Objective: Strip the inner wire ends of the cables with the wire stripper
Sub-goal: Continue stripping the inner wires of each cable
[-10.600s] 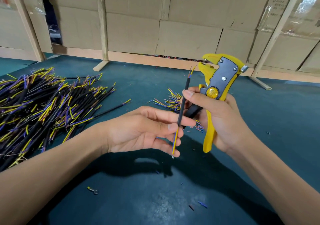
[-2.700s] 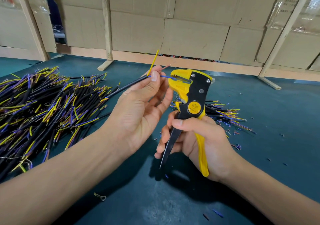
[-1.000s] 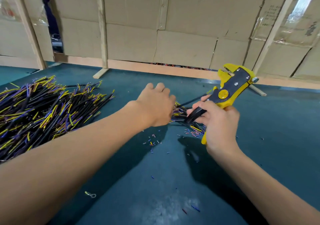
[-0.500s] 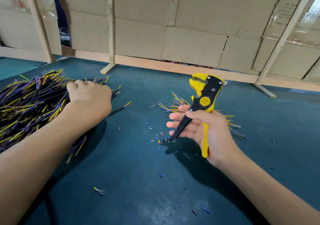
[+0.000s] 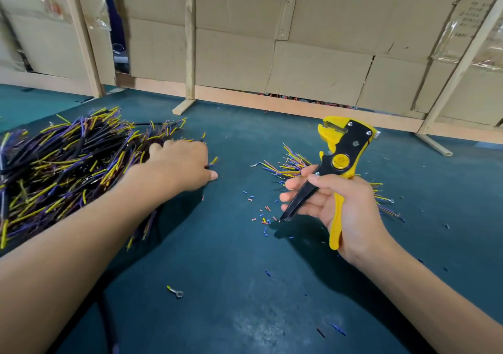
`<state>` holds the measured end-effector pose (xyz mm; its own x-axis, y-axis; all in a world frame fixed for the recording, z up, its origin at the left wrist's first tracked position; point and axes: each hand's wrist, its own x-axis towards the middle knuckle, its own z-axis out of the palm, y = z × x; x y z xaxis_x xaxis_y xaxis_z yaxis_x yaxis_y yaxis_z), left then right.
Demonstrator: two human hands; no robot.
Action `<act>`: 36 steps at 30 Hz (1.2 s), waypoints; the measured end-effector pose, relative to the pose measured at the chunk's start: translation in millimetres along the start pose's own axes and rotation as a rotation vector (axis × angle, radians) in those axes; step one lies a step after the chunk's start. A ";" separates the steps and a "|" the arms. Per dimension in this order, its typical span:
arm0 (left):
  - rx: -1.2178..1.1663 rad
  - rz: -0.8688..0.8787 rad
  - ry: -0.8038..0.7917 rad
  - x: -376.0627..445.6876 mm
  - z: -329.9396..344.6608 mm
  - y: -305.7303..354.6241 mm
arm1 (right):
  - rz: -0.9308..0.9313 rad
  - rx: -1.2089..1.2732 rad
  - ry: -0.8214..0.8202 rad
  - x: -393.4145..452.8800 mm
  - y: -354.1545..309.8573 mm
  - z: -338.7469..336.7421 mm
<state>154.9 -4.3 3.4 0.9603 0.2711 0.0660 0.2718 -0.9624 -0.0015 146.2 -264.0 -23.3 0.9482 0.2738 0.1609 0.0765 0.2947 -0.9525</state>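
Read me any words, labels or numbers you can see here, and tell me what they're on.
Nothing can be read.
Printed characters on the cardboard box at upper right: too blurred.
Embossed marking on the yellow dial of the wire stripper: too small.

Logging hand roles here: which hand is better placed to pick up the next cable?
Left. The left hand already rests on the near edge of the big cable pile, fingers among the cables. The right hand is busy: its grip is on the stripper, held upright away from that pile.
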 end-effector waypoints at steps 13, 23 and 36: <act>-0.381 0.402 0.684 -26.0 -11.6 29.4 | -0.040 0.046 0.016 1.8 -5.5 -1.7; -2.427 0.213 -0.186 -39.3 -15.2 64.8 | -0.045 0.037 -0.023 -3.1 -7.0 9.0; -1.979 0.379 -0.186 -41.3 -7.9 65.0 | 0.020 0.094 -0.220 -10.4 -10.7 16.9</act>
<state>132.5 -78.2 8.5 0.9698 -0.0355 0.2414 -0.2101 0.3816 0.9001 130.4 -254.6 -10.4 0.8585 0.4703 0.2044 0.0198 0.3680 -0.9296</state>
